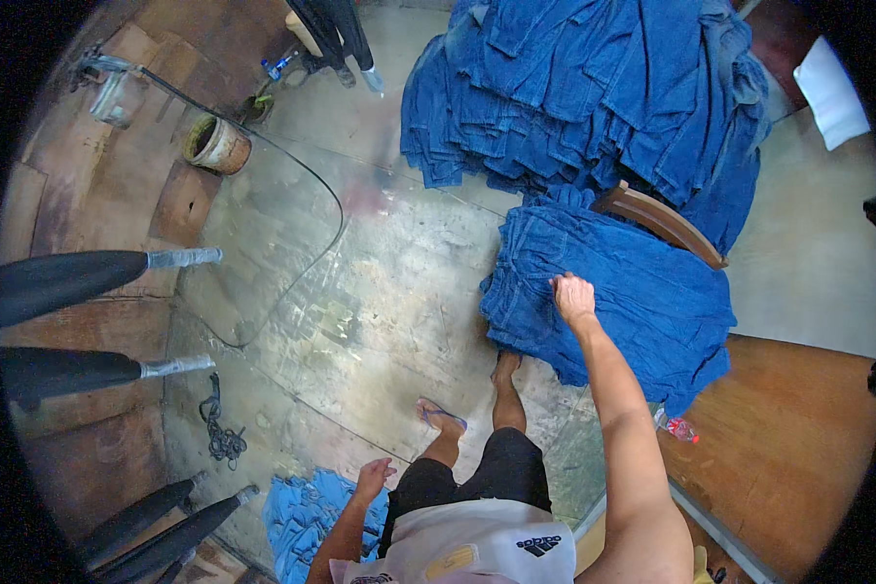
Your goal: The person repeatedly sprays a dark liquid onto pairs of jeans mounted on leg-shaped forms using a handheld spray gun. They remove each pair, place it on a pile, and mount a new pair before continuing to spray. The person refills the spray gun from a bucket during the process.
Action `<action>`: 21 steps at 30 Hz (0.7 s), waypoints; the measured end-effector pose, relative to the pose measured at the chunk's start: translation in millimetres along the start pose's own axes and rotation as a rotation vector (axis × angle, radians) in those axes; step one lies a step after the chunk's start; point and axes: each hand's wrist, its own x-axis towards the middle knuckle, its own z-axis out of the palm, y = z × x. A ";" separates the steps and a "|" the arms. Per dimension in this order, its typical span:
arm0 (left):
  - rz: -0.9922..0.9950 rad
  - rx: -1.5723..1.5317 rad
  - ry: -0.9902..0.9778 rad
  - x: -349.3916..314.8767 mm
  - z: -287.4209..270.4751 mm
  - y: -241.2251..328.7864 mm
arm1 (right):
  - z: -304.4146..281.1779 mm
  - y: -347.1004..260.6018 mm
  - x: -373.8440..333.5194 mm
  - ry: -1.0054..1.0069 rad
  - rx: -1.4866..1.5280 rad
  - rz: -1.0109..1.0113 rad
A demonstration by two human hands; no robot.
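Observation:
My right arm reaches forward over a smaller stack of dark-blue denim garments (642,292), draped across a chair with a curved wooden back. At the stack's left part, my right hand (574,295) is closed, its fingertips pinching at the top denim garment (550,238). My left hand (375,477) hangs low by my left thigh, fingers loosely bent and apart, with nothing visible in it. Below that hand lies a crumpled heap of light-blue cloth (302,511) on the floor; my forearm hides part of it.
A tall heap of denim garments (584,88) rises beyond the chair back (667,224). Black padded forms with wrapped tips (180,258) jut from the left. A dark hose (341,209) curves over the floor near a dirty bucket (219,146). A plastic bottle (679,428) lies at right.

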 end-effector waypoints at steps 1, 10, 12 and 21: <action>0.054 -0.022 -0.001 -1.5 -8.4 0.8 | -1.2 -4.8 -12.3 -0.040 0.001 0.053; -0.158 -0.019 0.170 -48.5 -61.8 -74.0 | 11.5 -13.5 -13.7 -0.231 0.089 0.264; -0.213 -0.094 0.158 -69.6 -57.4 -110.7 | 15.2 -10.3 11.4 -0.182 0.116 0.200; -0.077 0.975 -0.194 -156.0 56.3 -162.4 | 48.7 16.0 164.7 -0.112 0.027 0.013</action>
